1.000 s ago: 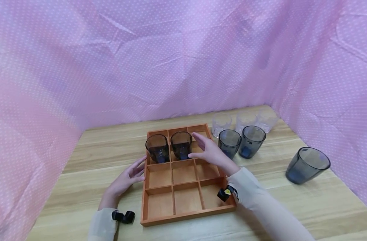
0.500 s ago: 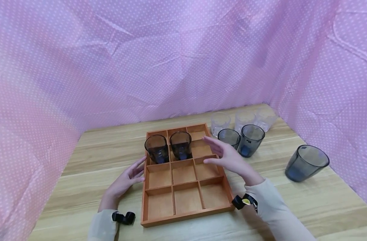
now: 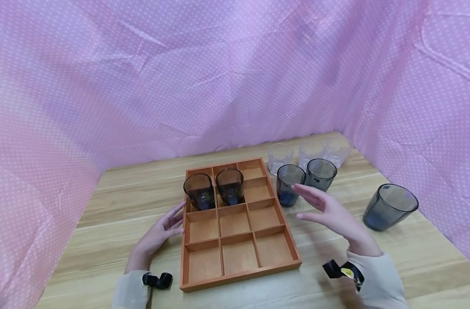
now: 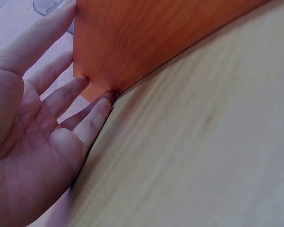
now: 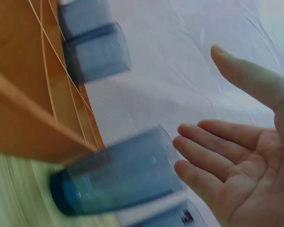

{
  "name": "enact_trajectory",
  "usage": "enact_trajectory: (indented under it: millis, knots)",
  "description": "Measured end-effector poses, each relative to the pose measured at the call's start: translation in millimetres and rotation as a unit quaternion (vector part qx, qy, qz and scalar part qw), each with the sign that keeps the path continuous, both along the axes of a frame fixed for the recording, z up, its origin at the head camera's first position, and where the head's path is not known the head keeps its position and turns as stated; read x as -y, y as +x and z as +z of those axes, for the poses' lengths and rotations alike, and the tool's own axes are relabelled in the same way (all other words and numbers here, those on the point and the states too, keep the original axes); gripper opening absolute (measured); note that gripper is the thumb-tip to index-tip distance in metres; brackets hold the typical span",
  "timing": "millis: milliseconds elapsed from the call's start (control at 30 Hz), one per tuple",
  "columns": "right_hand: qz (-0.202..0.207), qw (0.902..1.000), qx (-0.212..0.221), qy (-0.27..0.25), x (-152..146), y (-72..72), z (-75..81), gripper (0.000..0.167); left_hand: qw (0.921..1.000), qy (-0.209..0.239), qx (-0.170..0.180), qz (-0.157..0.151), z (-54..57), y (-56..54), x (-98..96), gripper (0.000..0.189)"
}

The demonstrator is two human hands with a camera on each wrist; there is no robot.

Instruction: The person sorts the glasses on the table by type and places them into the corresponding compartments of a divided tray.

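Observation:
A wooden tray (image 3: 240,277) divided into compartments lies on the table. Two dark tinted glasses (image 3: 199,195) (image 3: 230,189) stand side by side in its second row from the back, in the left and middle compartments. My left hand (image 3: 158,234) touches the tray's left side wall with extended fingertips, as the left wrist view also shows. To the right of the tray, my right hand (image 3: 331,214) is held in the air with fingers and thumb spread, holding nothing. Its fingertips overlap the lower edge of a grey tinted glass (image 3: 287,191); in the right wrist view that glass (image 5: 118,175) is just beyond the fingers.
Another grey glass (image 3: 321,169) stands close behind the nearer one, and a third (image 3: 389,208) stands farther right. Several clear glasses (image 3: 279,159) line up at the back right. Pink dotted cloth (image 3: 227,86) hangs behind and beside the wooden table (image 3: 142,184).
My right hand has withdrawn from the glass in the middle compartment and moved right, out over the table beside the grey glasses. The left hand has stayed at the tray's side.

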State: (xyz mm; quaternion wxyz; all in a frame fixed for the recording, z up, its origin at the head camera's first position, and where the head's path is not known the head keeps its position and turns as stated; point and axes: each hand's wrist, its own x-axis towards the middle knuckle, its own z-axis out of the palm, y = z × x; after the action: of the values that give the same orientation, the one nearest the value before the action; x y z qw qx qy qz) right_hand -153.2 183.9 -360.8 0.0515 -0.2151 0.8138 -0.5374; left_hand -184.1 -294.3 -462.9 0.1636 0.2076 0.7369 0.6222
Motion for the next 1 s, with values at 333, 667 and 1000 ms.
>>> enact_trajectory:
  millis: [333, 667, 1000]
  knots:
    - [0.024, 0.9981, -0.027, 0.05, -45.1, 26.8, -6.9, 0.064, 0.9999, -0.008, 0.007, 0.006, 3.8, -0.2, 0.0, 0.08]
    - [-0.025, 0.9948, -0.082, -0.056, -83.2, 47.6, -17.3, 0.064, 0.9996, -0.021, 0.012, 0.014, 6.4, 1.9, -0.2, 0.079]
    - [-0.103, 0.971, -0.118, -0.18, -105.8, 52.1, -9.1, 0.07, 0.9992, -0.025, 0.022, 0.021, 4.6, 1.4, -0.3, 0.078]
